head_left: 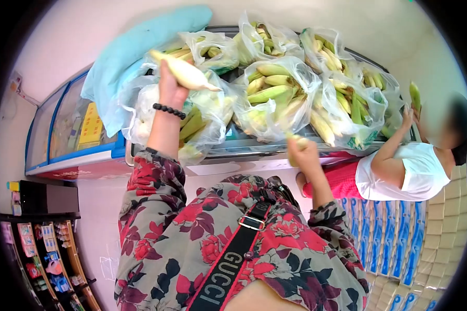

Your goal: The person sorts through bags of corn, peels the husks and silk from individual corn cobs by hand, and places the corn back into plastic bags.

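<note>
My left hand [174, 88], with a black bead bracelet on its wrist, is closed around a pale ear of corn [186, 71] held above the plastic bags at the left. My right hand [304, 153] is closed near the front edge of the freezer, with a small greenish-yellow piece [294, 141] showing between its fingers; I cannot make out what it is. Between and beyond my hands, an open clear plastic bag [277, 116] holds several ears of corn in green husks. Another bag [210, 111] of corn lies just under my left hand.
More corn bags [353, 103] cover the freezer's right part. A light blue cloth bundle [122, 62] lies at the left. At the right, a person in a white top [415, 168] holds an ear of corn [414, 96]. Stacked boxes [389, 233] and a shelf of goods [49, 259] stand below.
</note>
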Demonstrator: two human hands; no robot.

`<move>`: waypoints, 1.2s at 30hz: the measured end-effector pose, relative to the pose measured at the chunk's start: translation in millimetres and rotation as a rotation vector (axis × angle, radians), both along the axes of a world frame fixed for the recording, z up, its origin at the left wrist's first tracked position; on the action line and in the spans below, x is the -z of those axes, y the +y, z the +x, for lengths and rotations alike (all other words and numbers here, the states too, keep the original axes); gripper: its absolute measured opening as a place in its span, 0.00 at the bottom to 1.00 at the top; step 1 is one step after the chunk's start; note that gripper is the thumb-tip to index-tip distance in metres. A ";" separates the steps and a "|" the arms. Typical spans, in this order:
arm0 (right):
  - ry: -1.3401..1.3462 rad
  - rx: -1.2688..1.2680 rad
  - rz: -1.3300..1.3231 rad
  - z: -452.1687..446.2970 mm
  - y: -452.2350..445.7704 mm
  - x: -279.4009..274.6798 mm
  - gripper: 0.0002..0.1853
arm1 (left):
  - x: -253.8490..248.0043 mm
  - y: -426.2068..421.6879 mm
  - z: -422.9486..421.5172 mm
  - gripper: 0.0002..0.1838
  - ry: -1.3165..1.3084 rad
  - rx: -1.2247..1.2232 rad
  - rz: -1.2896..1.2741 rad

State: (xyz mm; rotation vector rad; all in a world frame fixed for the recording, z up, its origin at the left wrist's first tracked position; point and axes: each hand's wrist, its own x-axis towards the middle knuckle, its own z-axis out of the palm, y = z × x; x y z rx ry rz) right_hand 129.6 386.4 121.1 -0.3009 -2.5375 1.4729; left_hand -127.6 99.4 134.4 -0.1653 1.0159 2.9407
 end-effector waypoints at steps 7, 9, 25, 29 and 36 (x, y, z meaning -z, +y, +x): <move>0.202 0.335 -0.350 18.5 29.2 -11.5 0.14 | -18.0 104.2 34.5 0.14 0.528 0.241 -0.315; 0.192 0.315 -0.318 27.6 38.0 -3.3 0.15 | -9.8 133.7 31.7 0.22 0.709 0.308 -0.535; 0.050 0.365 -0.181 57.2 56.3 46.8 0.14 | 76.9 98.3 13.2 0.26 0.926 -0.070 -1.742; 0.000 0.362 -0.252 55.8 55.0 33.3 0.14 | 47.3 9.5 72.5 0.36 0.655 -0.441 -1.859; 0.055 0.177 -0.174 20.2 43.8 23.2 0.15 | 155.0 -194.7 39.7 0.30 -0.132 -0.469 -1.686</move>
